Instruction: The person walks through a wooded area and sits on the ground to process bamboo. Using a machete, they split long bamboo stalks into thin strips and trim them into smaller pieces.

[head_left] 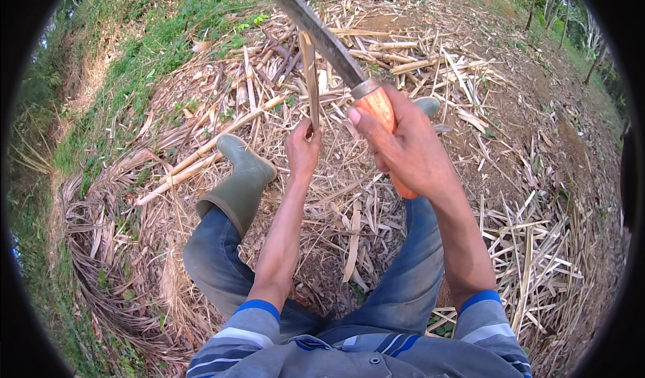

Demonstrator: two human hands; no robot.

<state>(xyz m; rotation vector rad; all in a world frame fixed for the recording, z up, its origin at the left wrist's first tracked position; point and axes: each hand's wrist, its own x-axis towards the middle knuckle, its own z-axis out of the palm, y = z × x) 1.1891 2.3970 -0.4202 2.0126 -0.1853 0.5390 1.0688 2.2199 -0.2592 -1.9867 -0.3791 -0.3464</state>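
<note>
My right hand [415, 148] is wrapped round the orange wooden handle of a machete [321, 36]. Its long dark blade slants up and to the left, past the top edge of the view. My left hand [304, 151] pinches the near end of a narrow, flat strip of split wood or bamboo [310, 75], which points away from me. The blade crosses above the far end of this strip; whether they touch, I cannot tell.
I sit with my legs apart, a green rubber boot [243, 170] at left and another [427, 105] partly behind my right hand. Pale poles [201, 156] lie beyond the left boot. Split strips [531, 257] are heaped at right. Dry litter covers the ground; grass [158, 49] grows far left.
</note>
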